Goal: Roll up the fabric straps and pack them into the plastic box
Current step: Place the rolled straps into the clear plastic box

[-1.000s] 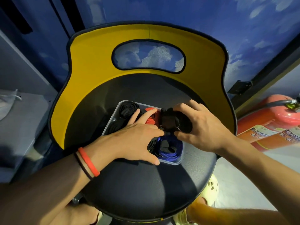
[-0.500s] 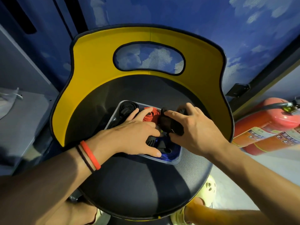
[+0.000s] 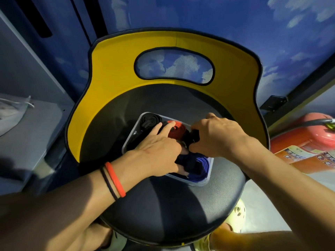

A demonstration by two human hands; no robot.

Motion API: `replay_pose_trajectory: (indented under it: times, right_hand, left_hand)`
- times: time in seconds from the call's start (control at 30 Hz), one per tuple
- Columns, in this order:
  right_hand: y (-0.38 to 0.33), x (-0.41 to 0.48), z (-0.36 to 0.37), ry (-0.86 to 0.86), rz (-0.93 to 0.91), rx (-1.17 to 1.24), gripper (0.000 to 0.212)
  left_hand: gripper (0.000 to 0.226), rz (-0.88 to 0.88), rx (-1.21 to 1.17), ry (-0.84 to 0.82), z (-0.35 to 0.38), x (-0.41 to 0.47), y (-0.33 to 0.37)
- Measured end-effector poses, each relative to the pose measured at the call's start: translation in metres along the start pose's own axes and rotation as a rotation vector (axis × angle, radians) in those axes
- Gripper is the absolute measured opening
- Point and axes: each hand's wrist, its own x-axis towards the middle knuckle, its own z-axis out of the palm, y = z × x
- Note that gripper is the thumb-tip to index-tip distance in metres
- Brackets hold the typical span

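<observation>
A clear plastic box (image 3: 206, 180) sits on the black seat of a chair (image 3: 163, 211). Inside it lie a rolled black strap (image 3: 150, 119) at the far left corner, a rolled red strap (image 3: 176, 132) in the middle back, and a rolled blue strap (image 3: 198, 166) at the near right. My right hand (image 3: 217, 136) grips a black rolled strap (image 3: 193, 137) and holds it down into the box beside the red one. My left hand (image 3: 157, 151) lies over the box's left half, its straight fingers pressing on the straps there.
The chair has a tall yellow backrest (image 3: 116, 77) curving round the far and left sides. A red fire extinguisher (image 3: 304, 142) lies on the floor to the right. A grey shelf (image 3: 21, 127) stands at left. Yellow shoes (image 3: 237, 214) show below the seat.
My right hand has brought the black rolled strap down from above the box rim into the box beside the red roll. My left hand stayed pressed on the straps.
</observation>
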Motion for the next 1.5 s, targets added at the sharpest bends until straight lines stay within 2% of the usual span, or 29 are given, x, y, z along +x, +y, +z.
replay_pose_trajectory:
  times: [0.23,0.4,0.53,0.67,0.7,0.73,0.8,0.83,1.0,1.1,1.17,1.27,1.4,1.5]
  right_hand:
    - [-0.001,-0.002,-0.016,-0.101,-0.086,-0.105,0.044]
    - [-0.004,0.002,-0.02,-0.153,-0.113,-0.136,0.047]
    - [-0.011,0.008,-0.011,-0.166,-0.099,-0.156,0.049]
    - [-0.009,0.015,-0.003,-0.12,-0.128,-0.144,0.047]
    - [-0.006,0.015,-0.003,-0.111,-0.124,-0.115,0.047]
    - [-0.002,0.015,-0.003,-0.089,-0.105,-0.078,0.047]
    - [0.002,0.015,0.001,-0.027,-0.043,-0.023,0.049]
    - [0.002,0.015,0.005,-0.002,-0.013,-0.014,0.051]
    - [-0.001,0.013,0.028,0.064,-0.018,-0.008,0.057]
    - [0.011,0.007,0.044,0.224,-0.144,-0.048,0.065]
    - [0.019,0.004,0.056,0.291,-0.154,-0.047,0.071]
    - [0.024,0.008,0.067,0.182,-0.04,-0.014,0.089]
    - [0.021,0.022,0.071,0.039,0.031,-0.017,0.092]
    - [0.018,0.024,0.071,-0.029,0.092,-0.001,0.095]
  left_hand:
    - [0.05,-0.053,0.017,0.013,0.003,-0.002,0.005]
    - [0.06,-0.1,0.016,-0.013,-0.001,-0.005,0.013]
    - [0.049,-0.115,-0.019,-0.049,-0.003,-0.007,0.016]
    - [0.038,-0.095,-0.106,-0.075,-0.005,-0.006,0.016]
    - [0.027,-0.082,-0.142,-0.062,-0.004,-0.005,0.015]
    - [0.029,-0.07,-0.157,-0.064,-0.004,-0.004,0.015]
    - [0.052,-0.051,-0.147,-0.078,-0.002,-0.005,0.015]
    - [0.055,-0.045,-0.128,-0.062,-0.001,-0.006,0.016]
    - [0.051,-0.082,-0.093,0.023,0.002,-0.011,0.02]
    - [0.05,-0.067,-0.153,0.03,0.006,-0.011,0.013]
    - [0.049,-0.061,-0.214,0.03,0.008,-0.011,0.011]
    - [0.048,-0.055,-0.187,0.031,0.007,-0.011,0.011]
    - [0.052,-0.038,-0.094,0.101,0.012,-0.008,0.01]
    - [0.057,-0.014,-0.133,0.226,0.02,-0.011,0.009]
